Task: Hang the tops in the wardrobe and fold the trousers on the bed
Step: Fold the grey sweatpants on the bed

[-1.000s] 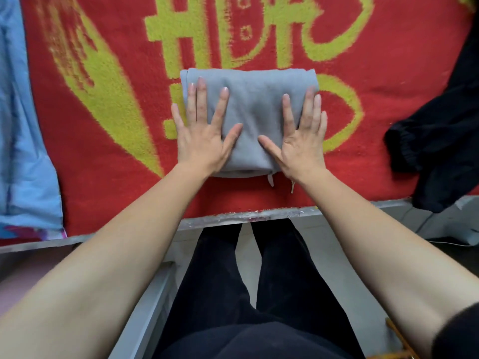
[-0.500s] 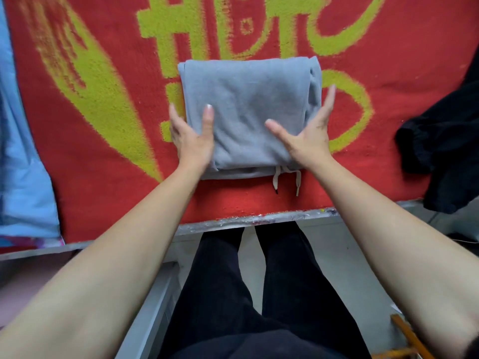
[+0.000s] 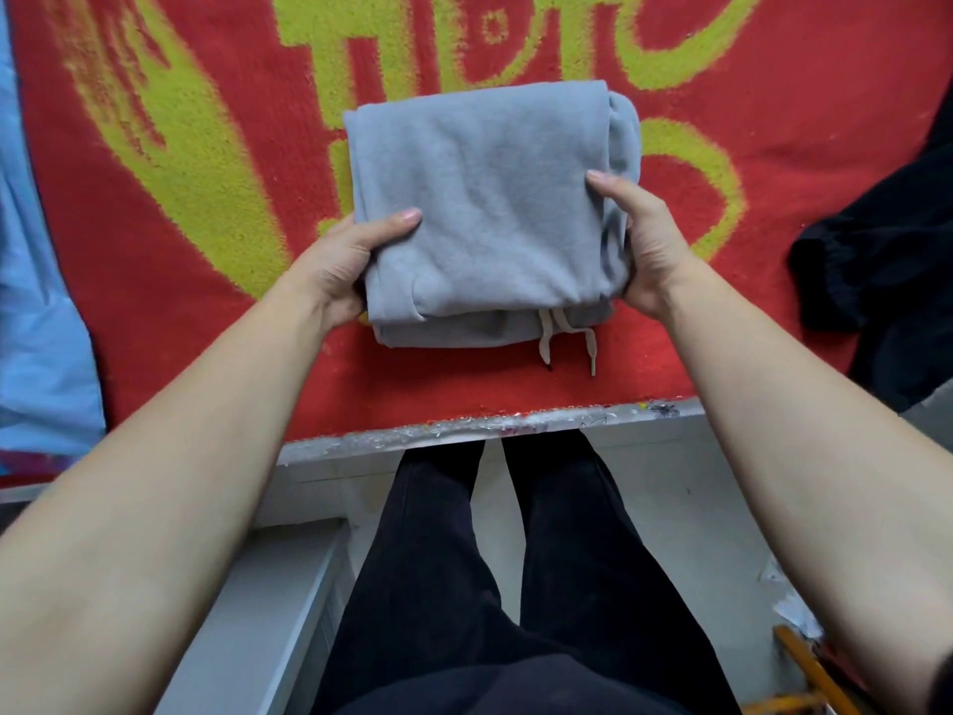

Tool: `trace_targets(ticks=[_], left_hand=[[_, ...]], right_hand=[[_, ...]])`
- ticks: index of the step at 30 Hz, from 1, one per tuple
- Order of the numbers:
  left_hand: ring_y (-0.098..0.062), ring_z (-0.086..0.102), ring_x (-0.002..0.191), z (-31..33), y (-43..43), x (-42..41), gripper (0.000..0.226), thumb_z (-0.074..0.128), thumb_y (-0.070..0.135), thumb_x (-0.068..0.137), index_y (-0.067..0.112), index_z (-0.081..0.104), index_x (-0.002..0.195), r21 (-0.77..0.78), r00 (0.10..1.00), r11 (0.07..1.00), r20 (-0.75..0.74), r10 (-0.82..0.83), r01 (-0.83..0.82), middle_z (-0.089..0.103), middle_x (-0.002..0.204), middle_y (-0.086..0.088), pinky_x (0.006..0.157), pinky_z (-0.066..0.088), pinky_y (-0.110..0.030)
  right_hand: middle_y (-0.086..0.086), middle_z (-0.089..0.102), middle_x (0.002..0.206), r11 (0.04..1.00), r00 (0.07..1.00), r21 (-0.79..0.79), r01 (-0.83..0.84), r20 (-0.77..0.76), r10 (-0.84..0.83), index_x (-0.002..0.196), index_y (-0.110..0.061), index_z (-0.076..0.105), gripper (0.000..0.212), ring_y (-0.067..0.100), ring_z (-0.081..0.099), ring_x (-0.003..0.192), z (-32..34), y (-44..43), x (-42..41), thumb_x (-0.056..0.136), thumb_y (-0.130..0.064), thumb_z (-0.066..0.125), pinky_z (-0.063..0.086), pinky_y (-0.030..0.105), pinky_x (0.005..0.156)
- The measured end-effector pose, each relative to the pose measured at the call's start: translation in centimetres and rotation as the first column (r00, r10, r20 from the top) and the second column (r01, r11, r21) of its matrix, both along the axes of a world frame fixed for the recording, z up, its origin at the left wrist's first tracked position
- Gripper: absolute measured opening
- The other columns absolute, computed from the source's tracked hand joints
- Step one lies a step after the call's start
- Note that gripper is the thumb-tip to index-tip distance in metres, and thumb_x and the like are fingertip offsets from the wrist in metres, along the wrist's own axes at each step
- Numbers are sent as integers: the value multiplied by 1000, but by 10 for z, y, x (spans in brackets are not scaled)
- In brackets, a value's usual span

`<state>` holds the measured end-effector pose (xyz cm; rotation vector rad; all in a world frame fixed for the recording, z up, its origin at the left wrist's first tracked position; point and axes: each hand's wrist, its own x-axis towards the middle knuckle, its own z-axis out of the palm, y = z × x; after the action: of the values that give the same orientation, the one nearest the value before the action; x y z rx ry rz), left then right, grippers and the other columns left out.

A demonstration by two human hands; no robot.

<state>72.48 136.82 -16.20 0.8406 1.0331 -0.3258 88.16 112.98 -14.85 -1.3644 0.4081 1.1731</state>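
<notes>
A folded grey pair of trousers (image 3: 490, 209), a squared bundle several layers thick, sits over the middle of the bed, gripped at both sides by a person standing at the near edge. The left hand (image 3: 340, 265) clasps the bundle's left side, thumb pressed on top and fingers tucked out of sight beneath. The right hand (image 3: 644, 245) clamps the right side the same way, thumb on top, fingers curled under the stacked folds. Whether the bundle is lifted clear of the bedding or rests on it cannot be told. A pale drawstring (image 3: 567, 338) dangles in two ends from the near edge of the folds.

Beneath lies a red blanket (image 3: 515, 384) with large yellow-green lettering, covering the bed. A crumpled black garment (image 3: 876, 260) lies at the right, well apart from the trousers and spilling over the bed's near edge. A light blue cloth (image 3: 36, 301) runs along the left side, also well apart. Bare blanket shows on every side of the bundle, with broad bands to its left and right.

The bed's pale, scuffed frame edge (image 3: 464, 430) crosses the scene just below the blanket. Nearer, the person's legs (image 3: 515, 559), in black, stand on a light floor (image 3: 696, 508). A grey-white board (image 3: 268, 611) lies near left; an orange wooden piece (image 3: 804, 668) shows near right.
</notes>
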Motion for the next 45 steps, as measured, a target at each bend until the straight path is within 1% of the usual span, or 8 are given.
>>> trace_targets(ticks=[6,12,16,23,27,32,38,45], left_hand=[[-23,67,110,39,-1,-2,54,55,-11,86,9,52,137,11,995,1000,96,-27,26,68,120,-9,86,56,-34],[-25,65,114,145,12,-3,62,55,-11,83,10,47,141,-27,966,999,254,52,-46,65,127,-11,82,57,-34],[-24,67,112,235,22,-11,58,56,-6,86,7,47,142,22,931,998,361,44,-56,67,125,-10,82,57,-31],[-28,63,118,371,19,-41,58,59,-4,87,14,47,141,101,809,970,574,126,-223,64,131,-13,85,56,-32],[-26,64,117,428,-10,-72,43,65,9,82,19,68,124,79,763,948,615,197,-308,67,127,-10,86,56,-32],[-25,66,96,456,-68,-123,36,68,44,81,18,71,106,32,757,911,568,323,-412,65,100,-4,80,54,-37],[-26,61,86,463,-155,-203,49,56,61,85,21,69,109,126,701,749,479,527,-650,63,86,-3,82,48,-42],[-17,61,70,498,-266,-323,33,59,54,86,27,77,84,240,408,332,473,780,-912,61,76,0,70,45,-34]], right_hand=[[7,73,97,1000,1000,-8,-21,-15,21,104,-12,74,32,26,70,94,37,4,6,78,-25,61,55,34,83],[5,67,86,959,986,228,169,-50,-161,104,-15,64,31,26,66,82,143,6,22,83,-32,51,52,38,82],[6,71,100,971,998,235,-44,51,33,114,-18,71,39,28,68,93,240,14,32,82,-36,60,52,40,86],[3,72,101,860,931,388,-332,281,233,139,-29,55,54,22,71,81,383,36,33,86,-27,49,57,30,63],[2,69,99,761,874,452,-465,372,313,131,-34,62,48,21,67,80,426,28,33,86,-27,49,55,31,65],[5,70,91,685,806,430,-588,386,449,106,-25,77,38,22,69,78,432,11,23,78,-39,56,56,31,65],[8,72,87,591,718,414,-692,315,621,102,-15,74,41,23,70,74,412,7,-30,81,-41,50,56,31,64],[13,70,92,306,449,388,-869,360,818,107,-16,75,47,27,68,79,436,14,-158,78,-46,54,53,32,69]])
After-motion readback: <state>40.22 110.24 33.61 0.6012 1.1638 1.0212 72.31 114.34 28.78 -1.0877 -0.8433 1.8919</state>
